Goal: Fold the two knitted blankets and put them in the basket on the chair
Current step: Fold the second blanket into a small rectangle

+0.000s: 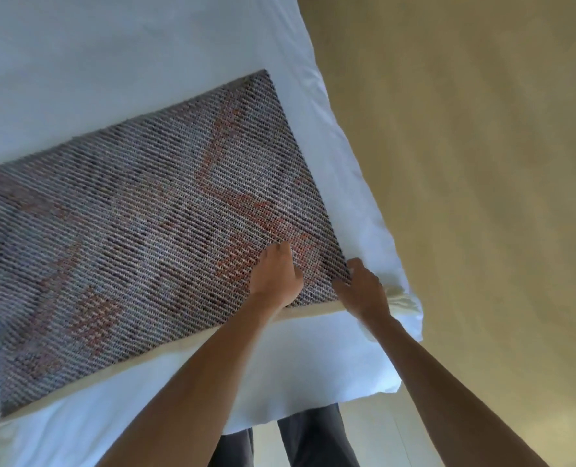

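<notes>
While the person leans in over the foot of the bed, both bare arms stretch forward to the nearest corner of the knitted blanket. The left hand lies on top of the weave just inside that corner, fingers loosely together and pressing down, gripping nothing; my read is it pins the cloth so it will not slide. Right beside it, the right hand curls over the blanket's corner edge, and it looks pinched onto that corner, though the fingertips are tucked out of sight so I cannot be sure. That pairing, one hand anchoring and one taking the corner, suggests a fold about to be lifted across. Further out, the blanket spreads flat over the white bedding, grey-and-rust pattern up, running off the left side of the view, with a pale cream border along its near edge. Beyond the bed's right side is bare beige floor. No basket, no chair and no second blanket show here, so nothing can be said of what the basket holds.
</notes>
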Demonstrator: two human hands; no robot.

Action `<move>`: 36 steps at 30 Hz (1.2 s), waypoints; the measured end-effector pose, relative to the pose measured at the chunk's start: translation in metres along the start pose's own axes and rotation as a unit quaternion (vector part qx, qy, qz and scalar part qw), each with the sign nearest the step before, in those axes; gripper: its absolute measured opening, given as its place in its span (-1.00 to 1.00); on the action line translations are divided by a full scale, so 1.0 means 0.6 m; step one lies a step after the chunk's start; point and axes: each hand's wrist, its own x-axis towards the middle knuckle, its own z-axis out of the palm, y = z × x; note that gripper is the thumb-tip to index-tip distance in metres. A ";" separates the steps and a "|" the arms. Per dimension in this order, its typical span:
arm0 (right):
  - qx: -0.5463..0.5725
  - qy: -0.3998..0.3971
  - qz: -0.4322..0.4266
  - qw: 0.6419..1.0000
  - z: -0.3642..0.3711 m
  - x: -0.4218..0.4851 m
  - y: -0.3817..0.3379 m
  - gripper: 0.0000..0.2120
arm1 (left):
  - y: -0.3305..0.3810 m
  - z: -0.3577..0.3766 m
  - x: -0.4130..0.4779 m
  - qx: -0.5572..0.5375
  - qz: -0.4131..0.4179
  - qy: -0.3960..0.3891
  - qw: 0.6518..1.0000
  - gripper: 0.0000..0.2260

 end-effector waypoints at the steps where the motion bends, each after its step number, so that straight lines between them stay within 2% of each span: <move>1: 0.000 -0.005 -0.004 1.000 -0.002 0.000 -0.004 -0.79 | 0.007 -0.003 0.009 -0.012 -0.007 0.004 1.000 -0.78; 6: -0.037 0.066 -0.082 0.994 0.001 -0.020 -0.031 -0.79 | 0.044 -0.035 0.050 -0.074 -0.025 0.018 0.997 -0.74; 10: -0.052 0.121 -0.184 0.974 0.025 -0.061 -0.075 -0.85 | 0.065 -0.075 0.084 -0.098 -0.046 0.035 0.994 -0.67; 13: -0.038 0.124 -0.242 0.961 0.058 -0.095 -0.110 -0.79 | 0.056 -0.105 0.105 -0.103 -0.073 0.056 0.990 -0.55; 16: -0.017 0.100 -0.276 0.956 0.092 -0.122 -0.143 -0.83 | 0.029 -0.140 0.117 -0.128 -0.110 0.095 0.981 -0.58; 19: -0.026 0.076 -0.278 0.957 0.122 -0.143 -0.170 -0.80 | -0.016 -0.172 0.111 -0.176 -0.127 0.142 0.966 -0.72; 28: -0.051 0.016 -0.261 0.964 0.223 -0.208 -0.279 -0.90 | -0.209 -0.233 0.032 -0.275 -0.179 0.167 0.930 -0.94; 36: -0.057 -0.016 -0.242 0.968 0.387 -0.295 -0.414 -0.92 | -0.445 -0.265 -0.044 -0.316 -0.216 0.162 0.910 -0.78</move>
